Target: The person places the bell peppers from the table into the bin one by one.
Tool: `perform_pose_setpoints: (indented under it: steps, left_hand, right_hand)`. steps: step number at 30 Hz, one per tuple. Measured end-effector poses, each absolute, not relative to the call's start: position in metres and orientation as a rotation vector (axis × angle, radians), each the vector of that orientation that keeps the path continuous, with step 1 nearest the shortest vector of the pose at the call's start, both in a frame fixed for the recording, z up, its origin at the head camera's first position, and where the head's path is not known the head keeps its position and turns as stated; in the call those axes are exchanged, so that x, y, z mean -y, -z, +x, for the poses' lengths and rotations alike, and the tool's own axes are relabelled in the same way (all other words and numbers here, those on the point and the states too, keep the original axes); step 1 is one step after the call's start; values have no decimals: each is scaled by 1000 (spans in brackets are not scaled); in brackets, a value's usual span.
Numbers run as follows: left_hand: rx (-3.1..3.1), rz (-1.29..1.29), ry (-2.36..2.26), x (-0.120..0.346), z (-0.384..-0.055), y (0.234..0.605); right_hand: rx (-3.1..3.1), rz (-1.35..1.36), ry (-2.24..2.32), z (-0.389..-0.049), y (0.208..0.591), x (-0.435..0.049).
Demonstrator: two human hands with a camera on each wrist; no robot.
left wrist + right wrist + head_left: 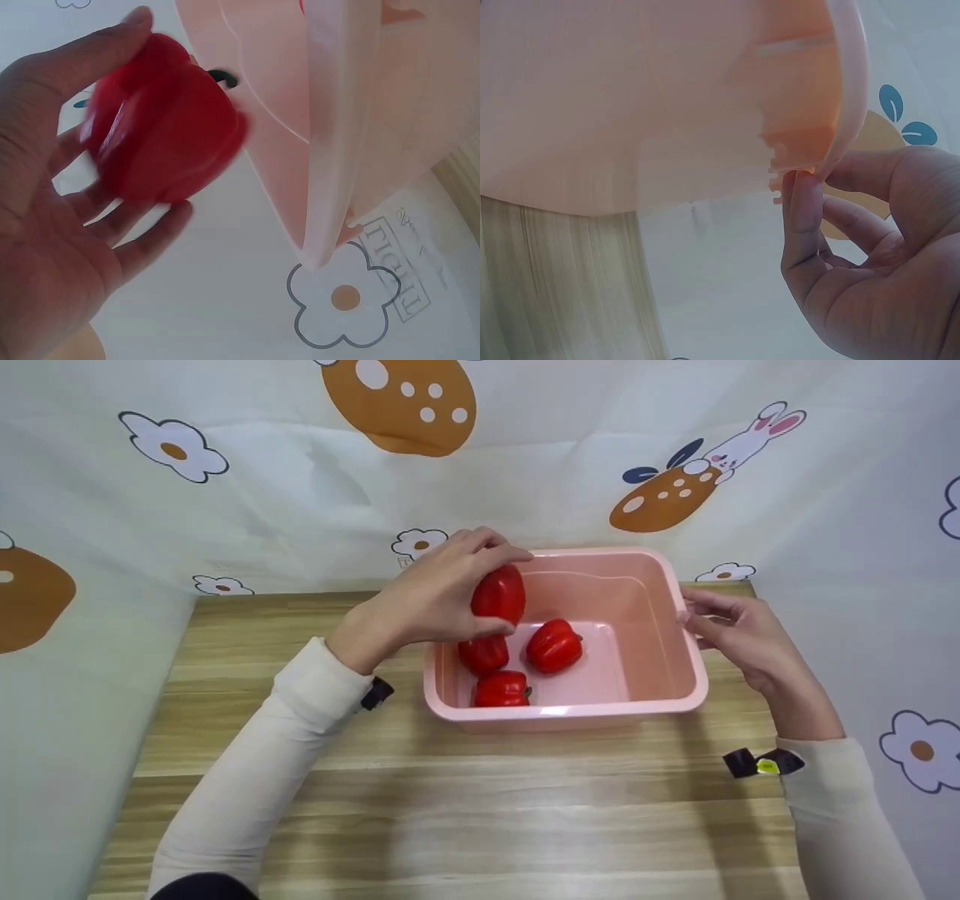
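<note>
My left hand (442,589) grips a glossy red bell pepper (500,596) above the left end of a pink plastic basin (566,711). In the left wrist view that bell pepper (169,124) shows a dark green stem, thumb on one side and fingers on the other, beside the basin's rim (337,112). Several more red peppers are in view; one lies near the middle of the basin floor (553,646), another at its front left (501,690), a third partly hidden below the held one. At the basin's right end, my right hand (739,634) pinches the rim (847,97) between thumb and fingers.
Beneath the basin is a wood-grain tabletop (480,802). A pale cloth backdrop (540,480) with printed flowers and a rabbit stands close behind it and along both sides.
</note>
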State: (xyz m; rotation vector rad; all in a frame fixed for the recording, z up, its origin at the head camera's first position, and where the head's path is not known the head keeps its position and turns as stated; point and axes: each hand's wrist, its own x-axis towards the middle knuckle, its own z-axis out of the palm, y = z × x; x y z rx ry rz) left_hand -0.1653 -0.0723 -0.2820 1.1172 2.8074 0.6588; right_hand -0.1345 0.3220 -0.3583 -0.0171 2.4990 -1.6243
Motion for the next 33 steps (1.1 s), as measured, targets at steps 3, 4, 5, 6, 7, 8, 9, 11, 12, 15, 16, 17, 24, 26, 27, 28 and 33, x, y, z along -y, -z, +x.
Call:
perform_pose_setpoints:
  steps: [3,4,5,6,7,8,9,11,12,15,16,17,24,26,27,28,33]
  left_hand:
    - [-2817,1156,-722,75,-164,279]
    - [-2820,1168,-734,76,-164,279]
    - [-2826,1180,-736,77,-164,278]
    - [-2834,1193,-730,78,-164,278]
    - [-2840,1203,-724,78,-165,277]
    - [-2846,1208,-717,79,-165,277]
    - [-2850,1208,-711,79,-165,277]
    - [-2860,1201,-693,79,-165,276]
    - [-2864,1198,-688,79,-165,275]
    - [-2869,1194,-680,78,-166,273]
    - [-2874,1195,-676,78,-166,273]
    - [-2880,1196,-674,79,-166,273]
    - [-2891,1155,-733,92,-165,281]
    - [-2889,1126,-776,98,-164,285]
    - [-2887,1110,-808,101,-163,287]
    - [-2888,1092,-842,105,-163,290]
    - [-2915,995,-1053,123,-160,306]
  right_hand:
    - [-2513,12,1622,-134,358,-322]
    - [-2519,17,1617,-134,359,-322]
    - [-2502,16,1635,-134,359,-323]
    - [-2490,21,1652,-134,359,-323]
    - [-2477,27,1668,-133,359,-323]
    - [-2467,22,1677,-133,359,-323]
    - [-2458,24,1687,-133,359,-323]
    - [-2450,34,1692,-133,359,-324]
    - [-2469,45,1669,-133,359,-324]
    - [-2512,89,1613,-131,358,-323]
    - [-2518,95,1600,-131,358,-323]
    - [-2520,98,1596,-131,358,-323]
    - [-2534,80,1569,-131,358,-323]
    - [-2529,86,1578,-131,358,-324]
    - [-2525,98,1587,-131,358,-323]
    - [-2519,100,1594,-132,358,-323]
    - [-2485,67,1637,-132,358,-325]
